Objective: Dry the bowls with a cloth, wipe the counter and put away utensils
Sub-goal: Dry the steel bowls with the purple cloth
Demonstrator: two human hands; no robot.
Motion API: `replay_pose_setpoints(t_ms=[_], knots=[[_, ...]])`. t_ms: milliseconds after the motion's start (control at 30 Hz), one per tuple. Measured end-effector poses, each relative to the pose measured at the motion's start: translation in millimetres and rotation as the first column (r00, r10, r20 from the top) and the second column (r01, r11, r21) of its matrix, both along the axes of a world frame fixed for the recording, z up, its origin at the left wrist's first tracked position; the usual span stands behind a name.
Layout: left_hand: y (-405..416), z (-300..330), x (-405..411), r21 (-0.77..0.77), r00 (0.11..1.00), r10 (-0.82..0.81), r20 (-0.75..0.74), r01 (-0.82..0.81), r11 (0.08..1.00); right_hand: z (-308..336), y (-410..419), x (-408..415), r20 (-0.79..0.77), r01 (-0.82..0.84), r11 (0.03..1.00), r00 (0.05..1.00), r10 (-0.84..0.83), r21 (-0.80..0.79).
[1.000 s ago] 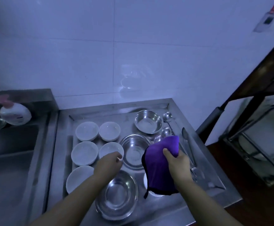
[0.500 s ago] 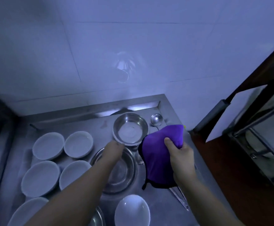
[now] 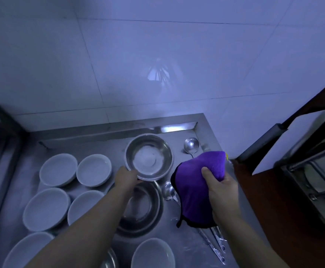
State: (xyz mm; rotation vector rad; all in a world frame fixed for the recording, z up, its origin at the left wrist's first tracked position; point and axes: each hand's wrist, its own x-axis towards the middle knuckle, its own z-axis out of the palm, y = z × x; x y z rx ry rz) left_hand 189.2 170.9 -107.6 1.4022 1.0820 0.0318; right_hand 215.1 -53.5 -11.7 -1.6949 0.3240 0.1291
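Observation:
My left hand (image 3: 126, 177) grips the near rim of a small steel bowl (image 3: 149, 156) at the back of the steel counter (image 3: 186, 246). My right hand (image 3: 220, 187) holds a bunched purple cloth (image 3: 194, 192) just right of that bowl, above the counter. A larger steel bowl (image 3: 145, 207) sits under my left wrist. Several white bowls lie to the left, such as a white bowl (image 3: 58, 169), and one white bowl (image 3: 153, 253) lies near the front. A ladle (image 3: 191, 145) lies at the back right; a spoon (image 3: 168, 190) and utensil handles (image 3: 214, 242) show under the cloth.
A tiled wall (image 3: 157, 64) rises behind the counter. A dark wooden stand (image 3: 285, 190) with a wire rack (image 3: 316, 180) borders the counter's right edge. A raised steel ledge (image 3: 1, 151) bounds the left side. Another steel bowl's rim (image 3: 109, 258) shows at the bottom.
My left hand moved from the front bowls back to the small steel bowl and took hold of its rim. The view shifted right and closer. My right hand keeps the cloth.

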Motion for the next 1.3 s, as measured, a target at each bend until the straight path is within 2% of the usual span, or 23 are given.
replay_pose_setpoints(t_ms=[67, 133, 200, 333, 467, 667, 767, 867, 967, 1033, 1100, 1167, 1200, 1300], knots=[[9, 21, -22, 0.164, 0.998, -0.052, -0.032, 0.057, 0.985, 5, 5, -9, 0.009, -0.004, 1.000, 1.000, 0.003, 0.014], [17, 40, -44, 0.262, 0.995, -0.100, -0.011, 0.100, 0.960, 12, 11, -22, 0.030, 0.000, 1.000, 1.000, 0.000, 0.015], [24, 59, -67, 0.278, 0.992, -0.123, 0.038, 0.108, 0.955, 21, 18, -38, 0.078, 0.006, 1.000, 0.997, -0.005, -0.002], [36, 93, -118, 0.200, 0.967, -0.152, 0.203, 0.111, 0.973, 50, 33, -82, 0.226, 0.022, 0.999, 0.974, -0.012, -0.041], [39, 127, -172, 0.286, 0.918, -0.225, 0.328, 0.131, 0.949, 81, 40, -135, 0.330, 0.102, 0.994, 0.941, -0.080, -0.049], [35, 175, -236, 0.595, 0.856, -0.364, 0.367, 0.084, 0.799, 121, 54, -212, 0.528, 0.246, 0.969, 0.819, -0.224, 0.029], [31, 197, -255, 0.692, 0.817, -0.429, 0.385, 0.052, 0.720, 137, 66, -238, 0.653, 0.282, 0.959, 0.726, -0.217, 0.005], [26, 218, -269, 0.724, 0.810, -0.450, 0.377, 0.046, 0.689, 152, 77, -254, 0.773, 0.298, 0.948, 0.625, -0.107, -0.110], [22, 236, -278, 0.676, 0.798, -0.441, 0.410, 0.058, 0.735, 163, 85, -264, 0.827, 0.317, 0.918, 0.562, 0.021, -0.239], [18, 246, -284, 0.635, 0.767, -0.468, 0.440, 0.103, 0.766, 168, 89, -269, 0.820, 0.334, 0.840, 0.536, 0.203, -0.427], [14, 255, -287, 0.608, 0.738, -0.489, 0.464, 0.136, 0.782, 170, 95, -270, 0.720, 0.264, 0.731, 0.554, 0.419, -0.629], [12, 262, -289, 0.572, 0.742, -0.454, 0.493, 0.116, 0.812, 166, 102, -274, 0.548, 0.045, 0.663, 0.607, 0.576, -0.747], [13, 264, -289, 0.542, 0.747, -0.421, 0.514, 0.097, 0.835, 162, 105, -276, 0.489, -0.033, 0.630, 0.600, 0.633, -0.776], [9, 270, -290, 0.421, 0.784, -0.299, 0.544, 0.053, 0.905, 151, 112, -280, 0.358, -0.041, 0.453, 0.551, 0.754, -0.891]])
